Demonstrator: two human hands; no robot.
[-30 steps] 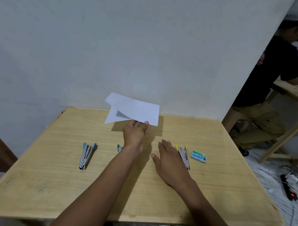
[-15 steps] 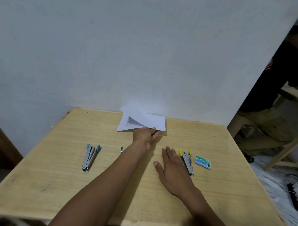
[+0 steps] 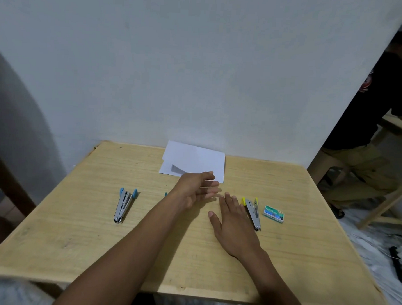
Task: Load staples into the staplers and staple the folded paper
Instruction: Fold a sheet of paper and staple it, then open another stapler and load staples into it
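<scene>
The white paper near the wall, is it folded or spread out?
Folded. The paper lies on the table in two layers: the top flap's left edge sits offset, baring a printed strip beneath.

The green staple box (image 3: 273, 213) reads "No 10"

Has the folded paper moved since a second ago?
Yes. The folded paper has come down onto the table by its far edge at the wall; the left hand no longer holds it.
</scene>
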